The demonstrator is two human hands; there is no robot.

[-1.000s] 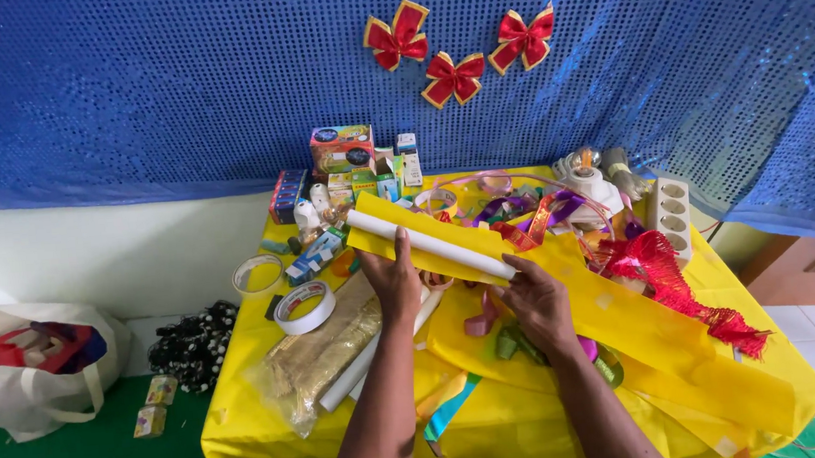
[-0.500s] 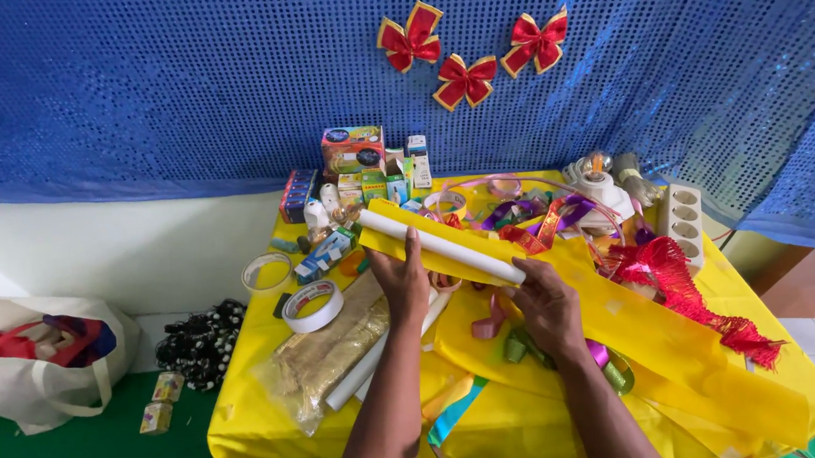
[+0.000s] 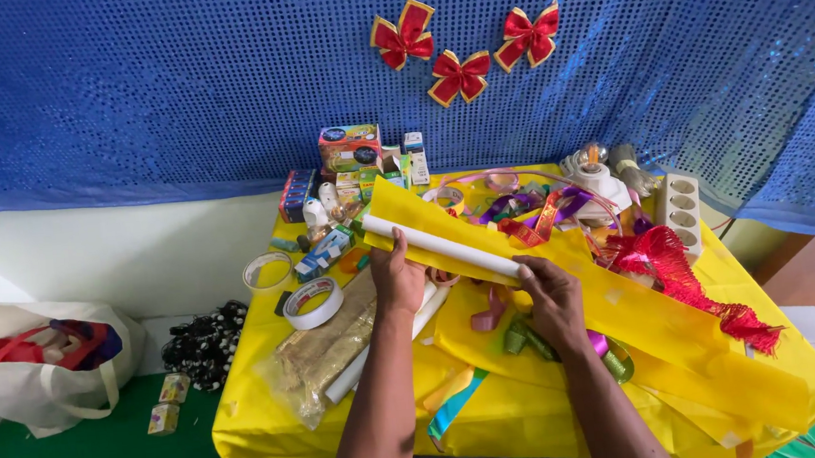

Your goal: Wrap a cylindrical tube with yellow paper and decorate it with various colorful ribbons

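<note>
Yellow paper is wrapped partly around a white paper roll (image 3: pixel 443 246), and both hands hold that roll up over the table. The left hand (image 3: pixel 398 280) has its fingers curled around the roll near its far, open end, thumb on top. The right hand (image 3: pixel 551 297) pinches the near end, with the fingertips (image 3: pixel 525 270) pressed on the white tube and the rest of the fingers bent under it. The roll is tilted, with its left end higher and farther away.

The yellow paper sheet (image 3: pixel 627 309) looks thin and light. It will probably bend and crease fast, so holding it by the roll, one hand near each end, seems the safe way. The roll looks stiffer, but it could slip out of the smooth sheet.

Under the hands lie curly ribbons (image 3: pixel 513 332) in green, pink and purple. Just left of the left hand sits a roll of white tape (image 3: pixel 312 302), and beside it a gold glitter bundle (image 3: pixel 325 352). To the right lies a red fringe trim (image 3: pixel 683 280) near a white power strip (image 3: pixel 677 203). Small boxes (image 3: pixel 348 151) stand at the back of the yellow table (image 3: pixel 278 433). Red bows (image 3: pixel 458 75) hang on the blue sequin cloth behind. A white bag (image 3: pixel 41 374) rests on the green floor.
</note>
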